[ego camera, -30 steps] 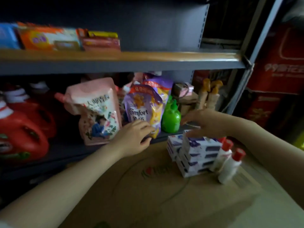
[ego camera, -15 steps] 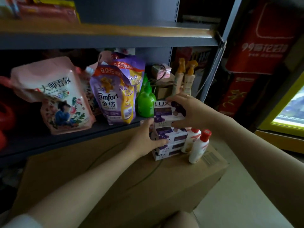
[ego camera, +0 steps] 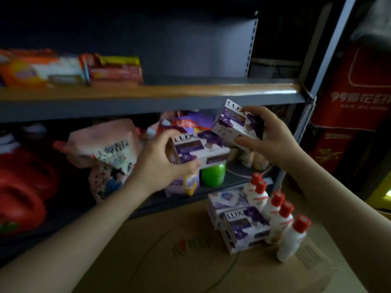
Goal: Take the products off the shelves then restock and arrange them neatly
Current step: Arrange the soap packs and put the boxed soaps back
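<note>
Cardboard box: five red-capped bottles. Left hand, right hand each grip one Lux box.

The soap boxes are glossy printed card. The carton is matt brown cardboard. The shelf is painted metal.

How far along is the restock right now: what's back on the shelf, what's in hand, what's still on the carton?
Done: pouches and a green bottle stand on the lower shelf. In hand: the left hand and right hand each hold Lux soap boxes, raised near the upper shelf, whose right part looks bare. Left: more soap boxes and five red-capped bottles on the cardboard carton.
</note>
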Available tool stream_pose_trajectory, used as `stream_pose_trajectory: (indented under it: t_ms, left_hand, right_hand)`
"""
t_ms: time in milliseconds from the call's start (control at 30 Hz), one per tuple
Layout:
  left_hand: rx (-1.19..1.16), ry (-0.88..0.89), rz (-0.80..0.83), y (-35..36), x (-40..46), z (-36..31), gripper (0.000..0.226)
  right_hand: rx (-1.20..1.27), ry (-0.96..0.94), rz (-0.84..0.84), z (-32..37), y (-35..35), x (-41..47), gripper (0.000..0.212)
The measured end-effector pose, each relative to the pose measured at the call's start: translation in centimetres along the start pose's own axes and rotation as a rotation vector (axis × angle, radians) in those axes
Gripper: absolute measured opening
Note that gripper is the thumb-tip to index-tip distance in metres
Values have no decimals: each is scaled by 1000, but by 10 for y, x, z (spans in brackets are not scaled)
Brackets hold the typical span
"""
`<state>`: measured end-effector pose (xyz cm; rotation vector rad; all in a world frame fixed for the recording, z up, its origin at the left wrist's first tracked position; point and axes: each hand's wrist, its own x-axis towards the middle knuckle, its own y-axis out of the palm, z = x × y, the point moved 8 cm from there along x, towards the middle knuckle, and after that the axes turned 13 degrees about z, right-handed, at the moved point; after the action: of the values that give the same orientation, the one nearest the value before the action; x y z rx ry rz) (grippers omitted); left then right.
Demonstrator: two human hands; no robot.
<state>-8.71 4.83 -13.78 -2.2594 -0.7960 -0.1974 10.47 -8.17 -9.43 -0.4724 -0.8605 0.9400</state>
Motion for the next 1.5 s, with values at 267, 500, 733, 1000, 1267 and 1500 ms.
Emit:
stream_pose_trajectory:
  t_ms: [267, 500, 733, 1000, 1267, 1500]
  left_hand:
    - [288, 53, -180, -132, 79, -60, 70]
    - [612, -164, -8, -147, 170, -33, 60]
    - [847, -238, 186, -133, 200, 3, 39]
    - [938, -11, 136, -154, 171, -20, 32]
    - [1101, -3, 246, -179, 120, -11, 30]
    - [1100, 25, 277, -168, 120, -9, 37]
  right_hand:
    - [237, -165, -112, 63, -42, 84, 51]
    - [45, -158, 49, 67, -28, 140, 55]
    - [62, -118, 244, 63, 2, 162, 46]
    - [82, -78, 377, 71, 32, 197, 43]
    - [40, -3, 647, 73, 73, 219, 33]
    - [-64, 113, 766, 71, 107, 228, 54]
